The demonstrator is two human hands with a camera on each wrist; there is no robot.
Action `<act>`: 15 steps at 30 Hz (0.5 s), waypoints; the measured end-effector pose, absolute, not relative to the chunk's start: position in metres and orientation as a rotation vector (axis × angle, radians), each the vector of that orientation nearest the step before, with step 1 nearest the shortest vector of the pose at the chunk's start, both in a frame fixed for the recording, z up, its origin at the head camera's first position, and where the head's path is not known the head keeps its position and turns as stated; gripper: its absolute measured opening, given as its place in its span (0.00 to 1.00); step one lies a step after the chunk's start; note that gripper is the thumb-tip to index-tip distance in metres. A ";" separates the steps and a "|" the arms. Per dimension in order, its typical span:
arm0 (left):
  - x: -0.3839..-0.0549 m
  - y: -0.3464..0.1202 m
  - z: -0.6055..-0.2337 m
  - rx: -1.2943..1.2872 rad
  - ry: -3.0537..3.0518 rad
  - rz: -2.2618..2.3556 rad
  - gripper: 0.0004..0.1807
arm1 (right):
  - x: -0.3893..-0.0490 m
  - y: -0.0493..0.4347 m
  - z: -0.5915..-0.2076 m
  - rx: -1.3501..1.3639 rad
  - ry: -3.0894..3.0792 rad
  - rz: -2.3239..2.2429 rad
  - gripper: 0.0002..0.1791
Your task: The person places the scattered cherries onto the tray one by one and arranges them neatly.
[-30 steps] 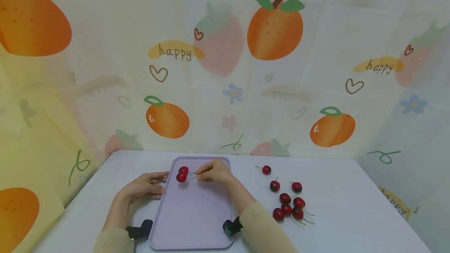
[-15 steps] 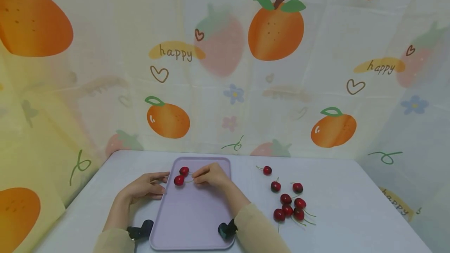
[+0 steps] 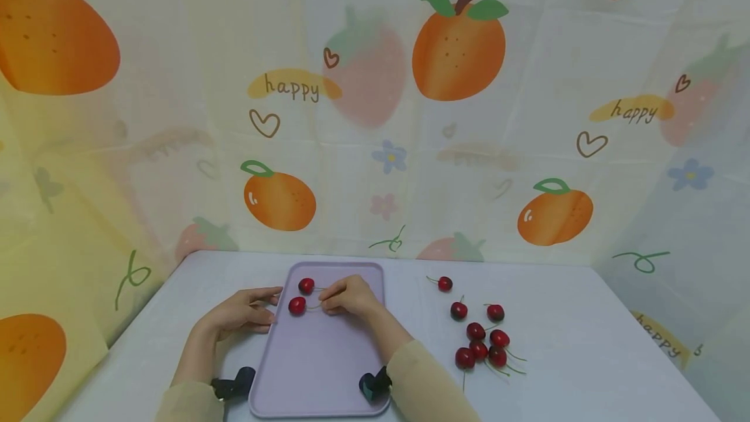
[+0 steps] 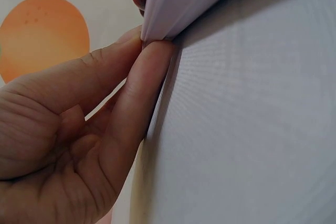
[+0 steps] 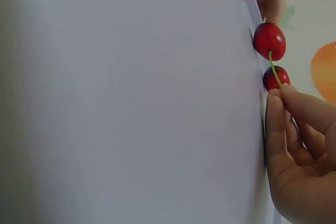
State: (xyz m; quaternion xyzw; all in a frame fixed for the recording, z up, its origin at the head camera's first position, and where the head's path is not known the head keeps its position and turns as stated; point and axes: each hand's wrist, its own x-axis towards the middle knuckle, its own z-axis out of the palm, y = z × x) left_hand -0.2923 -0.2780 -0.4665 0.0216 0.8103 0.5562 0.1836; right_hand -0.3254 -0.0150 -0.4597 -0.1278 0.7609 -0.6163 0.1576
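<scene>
A lilac tray (image 3: 328, 370) lies on the white table. My left hand (image 3: 243, 310) is at its left rim; in the left wrist view the thumb and a finger (image 4: 152, 59) hold the tray's edge. Over the tray's far part, my right hand (image 3: 351, 295) pinches the green stem of a dark red cherry (image 3: 297, 306) between thumb and fingertips. That cherry rests near the left rim. A second cherry (image 3: 306, 286) lies just behind it, with its stem running toward my right fingers. In the right wrist view, the held stem (image 5: 274, 69) crosses in front of one cherry.
To the right of the tray, several stemmed cherries (image 3: 478, 350) lie bunched on the table (image 3: 574, 344). A few sit apart behind them, the farthest cherry (image 3: 445, 284) near the back. A fruit-printed cloth (image 3: 375, 148) hangs behind the table.
My right hand has moved slightly left and nearer, drawing the front cherry away from the one behind, so a gap shows between them. My left hand has stayed at the tray's rim.
</scene>
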 end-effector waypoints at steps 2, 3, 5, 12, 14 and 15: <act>-0.292 -0.278 -0.466 0.060 2.287 1.566 0.40 | -0.325 -0.016 -0.459 -0.354 2.185 -1.762 0.09; -0.292 -0.278 -0.466 0.062 2.288 1.565 0.40 | -0.324 -0.016 -0.459 -0.348 2.189 -1.762 0.09; -0.292 -0.278 -0.466 0.068 2.287 1.567 0.40 | -0.324 -0.016 -0.460 -0.342 2.193 -1.761 0.09; -0.293 -0.280 -0.467 0.097 2.284 1.567 0.40 | -0.324 -0.016 -0.460 -0.343 2.184 -1.800 0.10; -0.293 -0.279 -0.467 0.089 2.285 1.567 0.40 | -0.324 -0.016 -0.460 -0.340 2.180 -1.806 0.10; -0.293 -0.279 -0.467 0.085 2.285 1.567 0.40 | -0.324 -0.016 -0.460 -0.338 2.178 -1.807 0.10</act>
